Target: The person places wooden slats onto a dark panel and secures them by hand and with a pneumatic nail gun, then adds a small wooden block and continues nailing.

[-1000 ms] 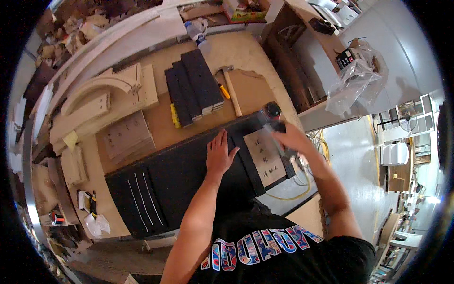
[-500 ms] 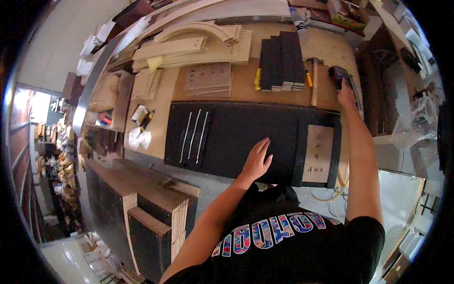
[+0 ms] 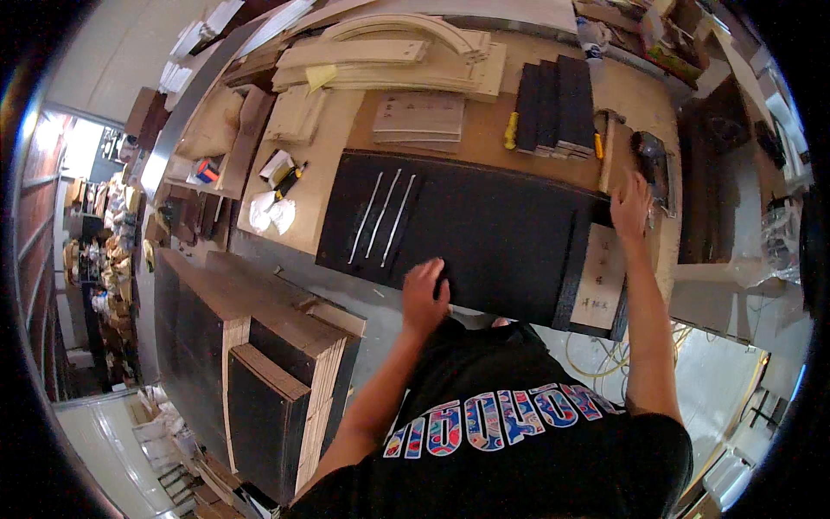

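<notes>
A long black panel (image 3: 493, 229) lies on the workbench in front of me. Three white lines, apparently glue beads, run across its left part, and a bare wooden piece (image 3: 598, 277) is set into its right end. My left hand (image 3: 425, 296) is at the near edge, fingers curled on the panel and thumb out. At the far right corner, my right hand (image 3: 633, 208) bends its fingers over the panel's end; its grip is partly hidden. Just beyond lies a dark power tool, probably a nail gun (image 3: 650, 154), out of my hand.
Black strips (image 3: 553, 104) are stacked behind the panel, with a hammer (image 3: 608, 151) and a yellow-handled tool (image 3: 511, 131) beside them. Pale planks (image 3: 380, 76) and thin boards (image 3: 419, 119) lie farther back. Large dark-faced boards (image 3: 268, 381) stand at the near left.
My right hand has left the nail gun and come nearer, to the panel's far right corner. My left hand has moved from flat on the panel to its near edge. The view has shifted.
</notes>
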The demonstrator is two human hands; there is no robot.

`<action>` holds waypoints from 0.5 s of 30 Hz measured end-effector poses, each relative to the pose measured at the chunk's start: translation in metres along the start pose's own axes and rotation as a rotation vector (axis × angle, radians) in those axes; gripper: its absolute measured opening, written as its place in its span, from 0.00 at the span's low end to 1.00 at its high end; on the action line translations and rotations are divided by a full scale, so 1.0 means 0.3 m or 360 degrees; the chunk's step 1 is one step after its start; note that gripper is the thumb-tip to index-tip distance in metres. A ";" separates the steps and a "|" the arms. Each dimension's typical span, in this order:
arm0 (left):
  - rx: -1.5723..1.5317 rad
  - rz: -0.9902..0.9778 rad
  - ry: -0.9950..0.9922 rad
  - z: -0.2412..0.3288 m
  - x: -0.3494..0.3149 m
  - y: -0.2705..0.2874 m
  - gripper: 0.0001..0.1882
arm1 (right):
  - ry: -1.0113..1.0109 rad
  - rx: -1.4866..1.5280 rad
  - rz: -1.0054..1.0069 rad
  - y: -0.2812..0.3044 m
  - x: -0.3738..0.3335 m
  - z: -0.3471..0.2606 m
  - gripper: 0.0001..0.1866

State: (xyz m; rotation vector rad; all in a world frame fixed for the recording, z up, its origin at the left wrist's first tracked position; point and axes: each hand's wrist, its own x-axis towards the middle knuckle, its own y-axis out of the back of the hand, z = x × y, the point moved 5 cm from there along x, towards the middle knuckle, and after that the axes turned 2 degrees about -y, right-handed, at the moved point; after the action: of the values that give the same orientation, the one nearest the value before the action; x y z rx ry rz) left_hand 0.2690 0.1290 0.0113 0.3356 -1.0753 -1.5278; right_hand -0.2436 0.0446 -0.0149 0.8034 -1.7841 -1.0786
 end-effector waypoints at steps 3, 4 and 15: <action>0.0136 0.0316 0.0134 -0.155 0.143 0.090 0.20 | 0.0103 0.0535 -0.0128 -0.009 -0.103 -0.220 0.24; 0.0141 0.0334 0.0242 -0.244 0.186 0.111 0.20 | 0.0146 0.0604 -0.0163 -0.028 -0.124 -0.310 0.23; -0.0085 -0.0085 0.0706 -0.823 1.107 -0.116 0.27 | -0.0706 0.0725 -0.0994 -0.630 0.345 -1.023 0.31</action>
State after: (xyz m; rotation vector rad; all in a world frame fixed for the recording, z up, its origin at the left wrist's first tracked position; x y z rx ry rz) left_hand 0.3328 -0.2790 -0.0318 0.6367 -0.6792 -1.4364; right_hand 0.0092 -0.2254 -0.0767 1.5691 -2.2671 -1.3339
